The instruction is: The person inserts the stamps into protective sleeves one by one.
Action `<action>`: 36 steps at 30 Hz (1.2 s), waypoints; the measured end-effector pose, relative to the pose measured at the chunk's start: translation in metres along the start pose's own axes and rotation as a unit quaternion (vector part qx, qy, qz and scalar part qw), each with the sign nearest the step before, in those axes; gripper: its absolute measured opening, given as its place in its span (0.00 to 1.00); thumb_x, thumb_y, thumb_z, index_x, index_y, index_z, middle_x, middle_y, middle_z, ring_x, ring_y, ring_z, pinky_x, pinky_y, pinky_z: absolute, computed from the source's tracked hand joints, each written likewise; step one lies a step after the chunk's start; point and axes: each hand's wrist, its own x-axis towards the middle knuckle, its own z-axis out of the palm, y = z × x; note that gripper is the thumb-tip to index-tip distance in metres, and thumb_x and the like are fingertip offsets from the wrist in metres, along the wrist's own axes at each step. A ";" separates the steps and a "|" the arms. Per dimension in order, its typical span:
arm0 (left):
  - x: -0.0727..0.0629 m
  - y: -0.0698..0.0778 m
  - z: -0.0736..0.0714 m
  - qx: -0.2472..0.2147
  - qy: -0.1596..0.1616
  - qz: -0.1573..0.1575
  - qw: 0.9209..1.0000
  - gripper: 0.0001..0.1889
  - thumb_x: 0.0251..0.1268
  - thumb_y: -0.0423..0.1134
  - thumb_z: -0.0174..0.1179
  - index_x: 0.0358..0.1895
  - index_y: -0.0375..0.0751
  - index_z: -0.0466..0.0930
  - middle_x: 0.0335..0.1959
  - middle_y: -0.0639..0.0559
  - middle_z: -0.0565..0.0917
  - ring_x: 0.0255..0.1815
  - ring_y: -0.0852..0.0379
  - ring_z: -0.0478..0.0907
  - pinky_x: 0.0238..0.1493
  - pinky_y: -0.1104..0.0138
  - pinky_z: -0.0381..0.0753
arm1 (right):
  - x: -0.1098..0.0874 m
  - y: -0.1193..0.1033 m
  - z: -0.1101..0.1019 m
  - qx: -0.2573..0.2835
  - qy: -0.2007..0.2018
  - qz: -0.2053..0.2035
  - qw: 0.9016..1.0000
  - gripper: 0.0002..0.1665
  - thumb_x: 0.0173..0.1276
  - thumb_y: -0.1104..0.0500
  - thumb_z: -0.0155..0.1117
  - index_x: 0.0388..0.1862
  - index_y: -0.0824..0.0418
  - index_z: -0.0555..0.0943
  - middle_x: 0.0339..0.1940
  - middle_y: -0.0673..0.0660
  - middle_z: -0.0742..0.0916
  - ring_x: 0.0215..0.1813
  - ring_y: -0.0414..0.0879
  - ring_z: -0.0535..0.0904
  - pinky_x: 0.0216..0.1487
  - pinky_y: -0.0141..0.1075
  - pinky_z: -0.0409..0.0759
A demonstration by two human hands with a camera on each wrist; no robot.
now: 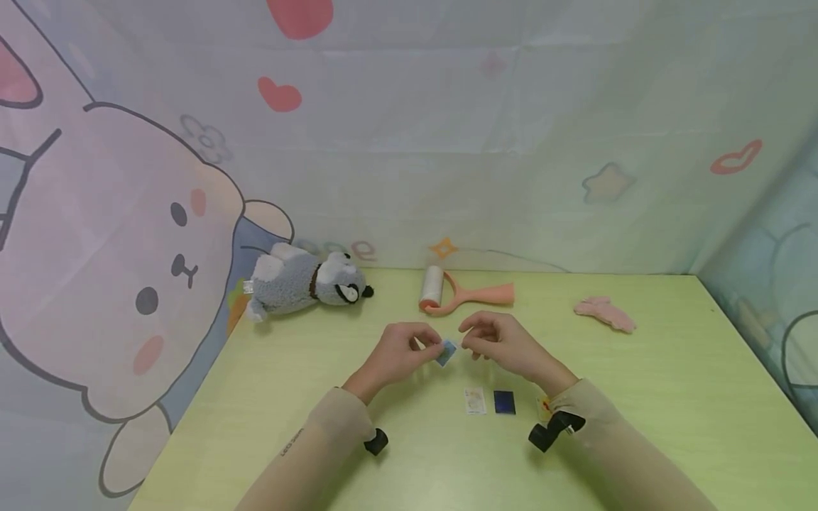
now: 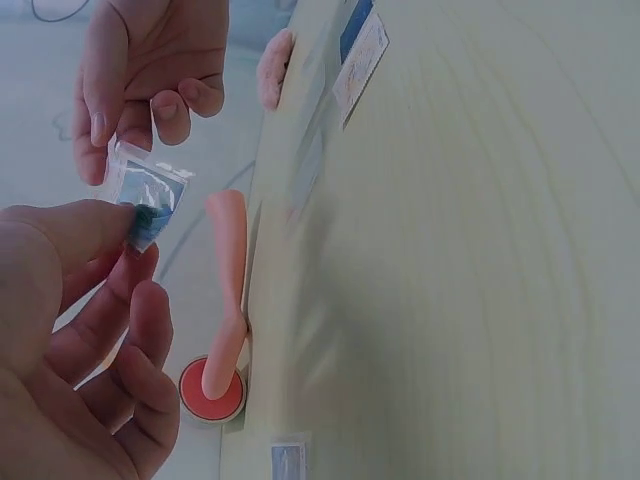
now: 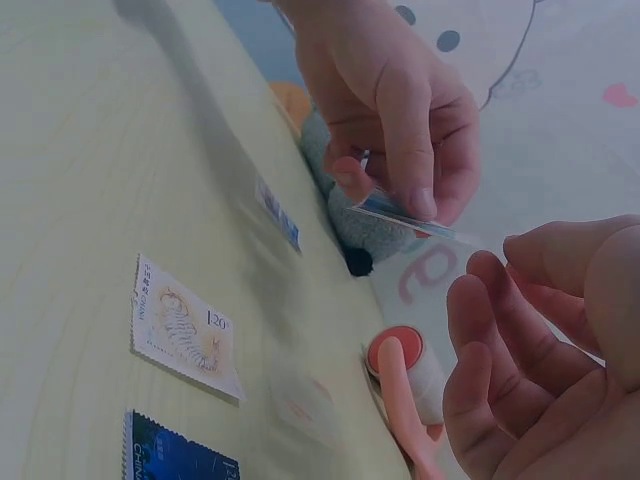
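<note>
My left hand pinches a small blue stamp in a clear plastic sleeve between thumb and fingers, above the table. From the other side, my right hand has its thumb and forefinger at the sleeve's clear edge, seemingly pinching it; the other fingers are loosely bent. On the table below lie a pale stamp marked 1.20 and a dark blue stamp. A yellow and red stamp is partly hidden by the right wrist. Another bluish stamp lies farther left in the right wrist view.
A grey plush toy lies at the table's back left. Behind the hands is a lint roller with an orange handle. A pink cloth item lies at the right. A printed curtain hangs behind the table.
</note>
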 end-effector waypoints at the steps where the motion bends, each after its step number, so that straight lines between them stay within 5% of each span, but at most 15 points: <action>1: 0.000 -0.001 0.000 0.002 0.002 -0.004 1.000 0.03 0.73 0.43 0.69 0.40 0.51 0.90 0.36 0.60 0.89 0.37 0.62 0.81 0.39 0.66 0.81 | 0.000 0.000 -0.001 -0.001 0.001 0.000 1.000 0.14 0.78 0.60 0.67 0.57 0.64 0.82 0.43 0.71 0.89 0.38 0.55 0.87 0.42 0.40 0.84; 8: 0.003 -0.005 0.003 0.012 0.017 -0.066 0.998 0.04 0.71 0.42 0.70 0.37 0.49 0.90 0.33 0.57 0.89 0.34 0.60 0.82 0.35 0.65 0.81 | -0.001 0.005 -0.005 -0.012 0.003 0.002 1.000 0.15 0.78 0.59 0.67 0.58 0.65 0.82 0.43 0.70 0.89 0.37 0.52 0.87 0.41 0.38 0.83; 16: 0.005 -0.011 0.009 0.073 0.008 -0.149 0.986 0.07 0.65 0.42 0.74 0.30 0.47 0.90 0.27 0.58 0.85 0.27 0.60 0.79 0.31 0.66 0.79 | -0.002 0.009 -0.006 -0.013 0.003 0.005 1.000 0.18 0.78 0.60 0.67 0.59 0.70 0.81 0.43 0.71 0.88 0.38 0.55 0.87 0.40 0.36 0.82; 22: 0.006 -0.012 0.015 0.136 0.007 -0.157 0.978 0.09 0.64 0.44 0.75 0.27 0.49 0.89 0.26 0.60 0.85 0.29 0.61 0.79 0.31 0.65 0.79 | -0.003 0.009 -0.008 -0.014 0.004 -0.001 1.000 0.18 0.78 0.59 0.67 0.59 0.70 0.81 0.43 0.72 0.88 0.36 0.51 0.87 0.40 0.36 0.83; 27: 0.006 -0.011 0.017 0.178 0.008 -0.165 0.970 0.11 0.63 0.46 0.76 0.25 0.49 0.86 0.26 0.58 0.84 0.27 0.59 0.78 0.26 0.65 0.77 | -0.005 0.010 -0.008 -0.009 0.003 0.001 1.000 0.16 0.78 0.60 0.67 0.58 0.68 0.81 0.42 0.71 0.88 0.37 0.59 0.87 0.39 0.37 0.83; 36: 0.004 -0.008 0.018 0.206 0.010 -0.159 0.965 0.12 0.63 0.45 0.76 0.24 0.49 0.86 0.25 0.58 0.84 0.25 0.60 0.77 0.23 0.66 0.76 | -0.007 0.011 -0.007 -0.011 0.002 0.000 1.000 0.16 0.77 0.61 0.67 0.56 0.70 0.81 0.40 0.72 0.88 0.37 0.59 0.86 0.39 0.36 0.82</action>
